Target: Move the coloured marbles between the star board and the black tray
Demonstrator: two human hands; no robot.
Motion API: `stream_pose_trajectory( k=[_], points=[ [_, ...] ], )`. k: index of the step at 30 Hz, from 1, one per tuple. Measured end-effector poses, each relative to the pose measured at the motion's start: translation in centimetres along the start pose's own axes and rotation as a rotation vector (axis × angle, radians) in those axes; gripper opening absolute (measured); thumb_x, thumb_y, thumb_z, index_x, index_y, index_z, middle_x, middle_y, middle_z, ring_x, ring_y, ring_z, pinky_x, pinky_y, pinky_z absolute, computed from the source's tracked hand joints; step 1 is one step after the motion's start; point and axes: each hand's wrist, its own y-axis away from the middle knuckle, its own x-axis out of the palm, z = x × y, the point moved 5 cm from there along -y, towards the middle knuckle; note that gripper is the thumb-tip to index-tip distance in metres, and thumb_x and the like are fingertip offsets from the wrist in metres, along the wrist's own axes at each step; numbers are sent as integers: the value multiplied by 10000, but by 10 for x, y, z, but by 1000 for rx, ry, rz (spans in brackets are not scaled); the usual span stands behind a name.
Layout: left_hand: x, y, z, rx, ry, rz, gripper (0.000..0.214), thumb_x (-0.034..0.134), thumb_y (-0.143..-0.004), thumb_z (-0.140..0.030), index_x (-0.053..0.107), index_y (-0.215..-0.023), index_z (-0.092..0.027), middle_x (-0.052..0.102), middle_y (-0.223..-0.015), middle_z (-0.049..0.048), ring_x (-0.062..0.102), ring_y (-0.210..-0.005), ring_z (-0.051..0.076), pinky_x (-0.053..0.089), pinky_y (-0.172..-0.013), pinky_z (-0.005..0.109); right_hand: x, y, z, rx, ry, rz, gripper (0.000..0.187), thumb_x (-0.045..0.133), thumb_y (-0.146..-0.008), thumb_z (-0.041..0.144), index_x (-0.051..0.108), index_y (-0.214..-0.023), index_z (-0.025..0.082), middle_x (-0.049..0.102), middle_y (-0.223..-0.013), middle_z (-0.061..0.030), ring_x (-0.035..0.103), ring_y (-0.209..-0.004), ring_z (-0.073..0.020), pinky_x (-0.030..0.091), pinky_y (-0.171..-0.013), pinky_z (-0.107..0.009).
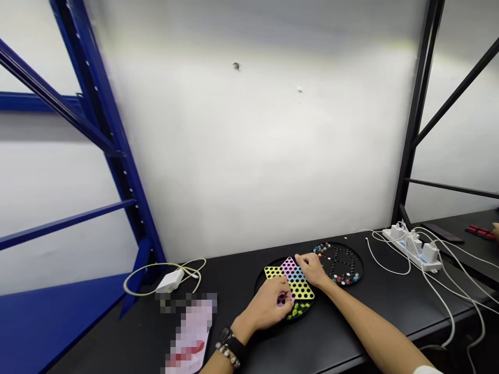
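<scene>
A round black game board [262, 280] lies on the black table, carrying a star pattern of yellow, pink and blue perforated fields [297, 283]. My left hand [270, 306] rests on the board's near side with fingers curled over a pink field; what they pinch is too small to make out. Green marbles [298, 309] lie just right of that hand. My right hand [312, 267] lies on the far side of the star, fingers bent over it. A second round black tray [356, 259] with several coloured marbles around its rim sits to the right.
A white power strip [413, 248] with plugs and trailing white cables lies at the right. A white charger with a coiled cable [170, 280] sits at the left. Blue shelving [97, 135] stands left, a black rack [413, 135] right. A blurred-out pinkish item [191, 337] lies near the front edge.
</scene>
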Motion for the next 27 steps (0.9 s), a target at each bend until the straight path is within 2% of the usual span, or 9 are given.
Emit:
stream_pose_trajectory(
  k=[3, 16, 22, 27],
  points=[
    [-1, 0, 0, 1, -2, -7, 134, 524, -791, -217, 523, -660, -192, 589, -797, -2, 524, -763, 142, 430, -776, 281, 2, 3, -1, -9, 111, 70, 512, 383, -891, 486, 218, -495, 206, 189, -539, 39, 197, -525, -90, 169, -500, -256],
    [-2, -1, -1, -27, 14, -10, 135, 529, -807, -277, 554, -698, -203, 607, -812, 11, 543, -811, 170, 436, -798, 300, 3, 9, -1, 20, 252, 112, 571, 443, -885, 439, 401, -368, 201, 214, -497, 37, 185, -506, -82, 161, -495, -244],
    [0, -1, 0, -24, 14, -8, 141, 539, -808, -269, 546, -687, -197, 605, -808, 1, 536, -798, 157, 418, -781, 274, 1, 11, 6, -42, 218, 88, 528, 457, -874, 421, 339, -419, 179, 239, -487, 44, 214, -493, -81, 174, -503, -242],
    [1, -1, 0, -19, 10, -15, 146, 538, -813, -272, 542, -688, -195, 601, -808, 2, 530, -796, 156, 414, -787, 279, 0, 12, 7, -52, 210, 10, 528, 460, -876, 446, 284, -455, 180, 253, -477, 41, 225, -485, -87, 176, -505, -258]
  ],
)
